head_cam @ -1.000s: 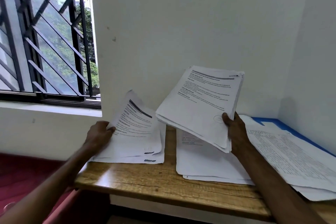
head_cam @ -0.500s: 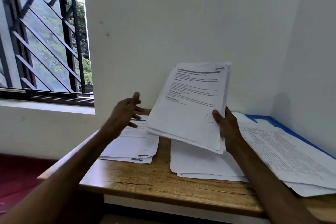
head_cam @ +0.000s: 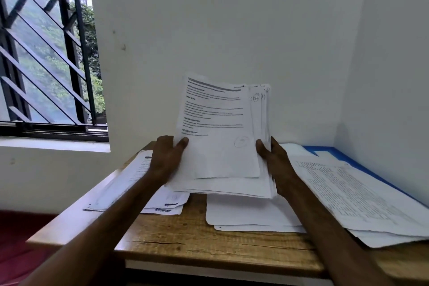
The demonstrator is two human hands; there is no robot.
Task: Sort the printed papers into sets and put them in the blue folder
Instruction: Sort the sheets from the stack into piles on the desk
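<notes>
I hold a thick stack of printed papers (head_cam: 220,137) tilted up above the wooden table (head_cam: 185,239). My left hand (head_cam: 166,158) pinches the top sheet at its left edge, thumb on the front. My right hand (head_cam: 276,160) grips the stack's right edge. Three piles lie on the table: one at the left (head_cam: 162,204), a blank-faced one in the middle (head_cam: 246,213), and printed sheets at the right (head_cam: 355,197). The blue folder (head_cam: 348,158) lies under the right pile, with only its far edge showing.
White walls close the table in at the back and right. A barred window (head_cam: 46,65) with a sill is at the left. Dark red floor (head_cam: 18,239) shows beyond the table's left edge.
My left hand let go of the sheet on the left pile, rose and crossed to the held stack, taking its top sheet. The stack has tilted more upright in my right hand.
</notes>
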